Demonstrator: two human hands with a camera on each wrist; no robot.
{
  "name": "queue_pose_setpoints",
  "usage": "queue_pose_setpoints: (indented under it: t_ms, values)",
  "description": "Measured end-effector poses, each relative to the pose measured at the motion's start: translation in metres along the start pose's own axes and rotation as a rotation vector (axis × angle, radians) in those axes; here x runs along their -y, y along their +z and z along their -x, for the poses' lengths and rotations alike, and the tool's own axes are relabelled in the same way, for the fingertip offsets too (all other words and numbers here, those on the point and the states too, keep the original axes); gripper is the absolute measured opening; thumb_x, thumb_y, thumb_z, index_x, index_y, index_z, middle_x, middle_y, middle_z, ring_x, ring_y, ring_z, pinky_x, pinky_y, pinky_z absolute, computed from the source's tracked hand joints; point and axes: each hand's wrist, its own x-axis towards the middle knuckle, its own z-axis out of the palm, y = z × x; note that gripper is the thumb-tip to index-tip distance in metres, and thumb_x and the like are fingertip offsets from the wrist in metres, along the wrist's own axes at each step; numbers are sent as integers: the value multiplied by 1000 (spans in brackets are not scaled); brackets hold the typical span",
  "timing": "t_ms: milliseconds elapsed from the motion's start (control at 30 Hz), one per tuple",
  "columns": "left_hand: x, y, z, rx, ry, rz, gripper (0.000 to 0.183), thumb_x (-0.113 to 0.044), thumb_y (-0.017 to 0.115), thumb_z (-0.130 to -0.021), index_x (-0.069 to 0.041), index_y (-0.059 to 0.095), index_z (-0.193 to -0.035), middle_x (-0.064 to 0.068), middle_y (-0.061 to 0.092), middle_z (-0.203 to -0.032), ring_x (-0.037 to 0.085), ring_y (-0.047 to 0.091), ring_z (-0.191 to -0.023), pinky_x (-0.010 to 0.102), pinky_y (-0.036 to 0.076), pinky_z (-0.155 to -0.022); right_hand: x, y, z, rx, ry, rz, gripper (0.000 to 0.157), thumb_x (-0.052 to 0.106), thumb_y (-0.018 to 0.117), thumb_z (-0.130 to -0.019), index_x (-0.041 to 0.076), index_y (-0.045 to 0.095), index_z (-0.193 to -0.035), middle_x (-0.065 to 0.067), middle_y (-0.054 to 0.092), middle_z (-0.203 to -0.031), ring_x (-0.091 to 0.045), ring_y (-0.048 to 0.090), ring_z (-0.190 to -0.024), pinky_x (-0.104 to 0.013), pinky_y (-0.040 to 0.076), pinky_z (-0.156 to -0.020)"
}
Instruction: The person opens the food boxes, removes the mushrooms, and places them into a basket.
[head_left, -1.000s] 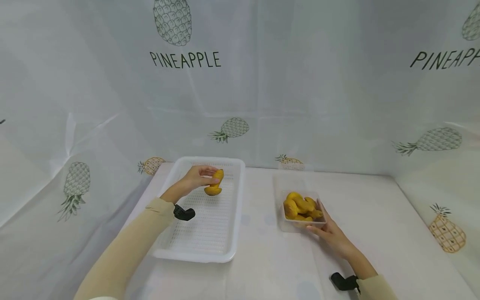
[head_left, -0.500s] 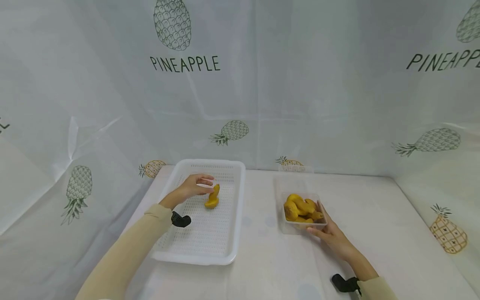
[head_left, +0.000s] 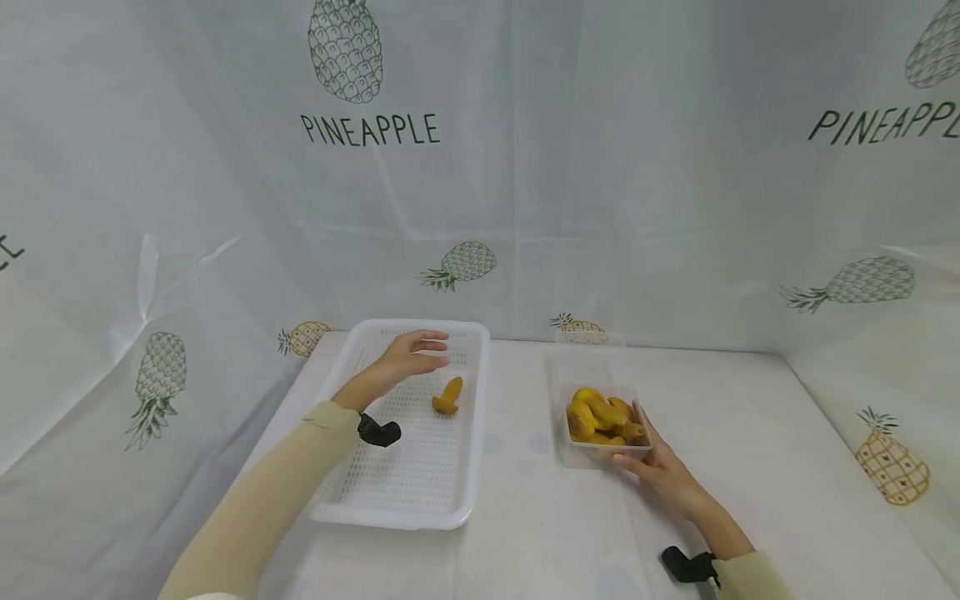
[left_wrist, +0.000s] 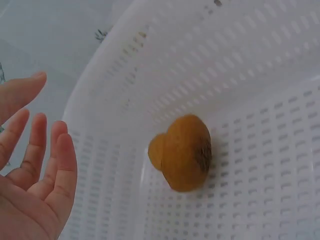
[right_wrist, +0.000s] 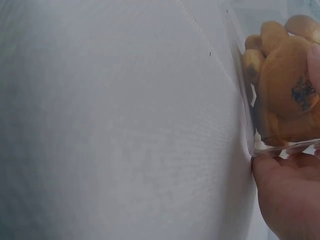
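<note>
One yellow, mushroom-shaped piece (head_left: 446, 402) with a rounded cap and thick stem lies in the white perforated plastic basket (head_left: 482, 433). In the left wrist view, the piece (left_wrist: 185, 155) has a dark rough patch on its rounded end. My left hand (head_left: 411, 357) hovers over the basket beyond the piece, fingers loosely spread, holding nothing. At the right, my right hand (head_left: 663, 468) grips the near right corner of a clear plastic box (head_left: 609, 448), its thumb along the front and fingers at the side. Several similar yellow pieces (head_left: 600, 412) fill the box.
The box's clear lid (head_left: 588, 358) is folded back on the far side. Both containers stand on a white-covered table (head_left: 540, 533). A white curtain (head_left: 600, 167) with pineapple prints hangs behind and at the sides.
My left hand lowered the yellow mushroom-shaped piece into the basket and let it go, then rose away from it. The piece now lies further right. My right hand stays at the box.
</note>
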Motion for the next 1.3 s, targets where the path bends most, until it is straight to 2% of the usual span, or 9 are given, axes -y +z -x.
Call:
queue_pose_setpoints:
  t_ms: [67, 133, 233, 300, 600, 800, 1033, 1167, 1300]
  values:
    - [-7, 8, -3, 25, 16, 8, 59, -15, 73, -93, -3, 48, -145, 20, 49, -144, 32, 53, -126, 49, 46, -103, 0, 0, 0, -1, 2, 16, 95, 9, 64, -99, 14, -8, -160, -24, -3, -163, -51, -6, -145, -17, 35, -100]
    - [-13, 16, -8, 44, 32, 6, 57, -17, 74, -92, -5, 51, -144, 17, 52, -142, 29, 53, -126, 45, 47, -102, 0, 0, 0, -2, 5, 29, 95, 10, 64, -99, 14, -8, -160, -24, -2, -163, -50, -6, -145, -33, 35, -107]
    - [-23, 29, -14, 69, 65, -4, 55, -19, 75, -92, -7, 53, -141, 12, 56, -138, 26, 53, -125, 41, 49, -101, 1, 1, 0, -6, 6, 25, 95, 10, 64, -98, 14, -8, -160, -25, -2, -163, -50, -6, -145, -59, 24, -109]
    - [-29, 39, -17, 83, 85, 7, 52, -17, 74, -92, -8, 55, -140, 11, 57, -136, 25, 53, -125, 39, 48, -101, 1, 1, -1, -9, 9, 13, 95, 9, 64, -98, 14, -8, -160, -25, -3, -163, -50, -7, -145, -68, 15, -107]
    - [-52, 92, -40, 190, 150, 30, 49, -5, 75, -89, -2, 58, -136, 16, 58, -135, 35, 54, -126, 33, 49, -99, -1, -1, -1, -15, 7, 16, 96, 9, 64, -98, 16, -8, -160, -25, -2, -163, -51, -7, -145, -75, 12, -106]
    - [-59, 132, -54, 295, 201, 28, 47, -6, 78, -87, -7, 63, -131, 10, 62, -133, 22, 58, -121, 29, 50, -97, -2, -2, 1, -27, 19, 11, 95, 9, 64, -98, 17, -7, -161, -25, -2, -163, -50, -8, -145, -78, 6, -104]
    - [-63, 177, -64, 404, 283, -29, 48, -5, 77, -88, -6, 63, -134, 6, 63, -133, 19, 55, -126, 33, 37, -111, -3, -4, 3, -31, 33, 34, 94, 13, 64, -99, 19, -7, -161, -24, -1, -164, -51, -5, -145, -79, 9, -103]
    - [-66, 196, -67, 444, 340, -100, 52, -8, 79, -87, -6, 62, -135, 5, 64, -133, 13, 55, -125, 32, 37, -111, -3, -4, 2, -36, 32, 38, 94, 14, 63, -99, 20, -7, -161, -24, -1, -164, -51, -1, -145, -79, 12, -103]
    - [-66, 208, -68, 449, 368, -173, 52, -10, 81, -85, -6, 62, -133, -2, 65, -129, 8, 55, -122, 33, 36, -111, -3, -2, 0, -30, 12, 28, 94, 12, 64, -99, 20, -6, -161, -25, -1, -163, -52, -2, -145, -78, 17, -103]
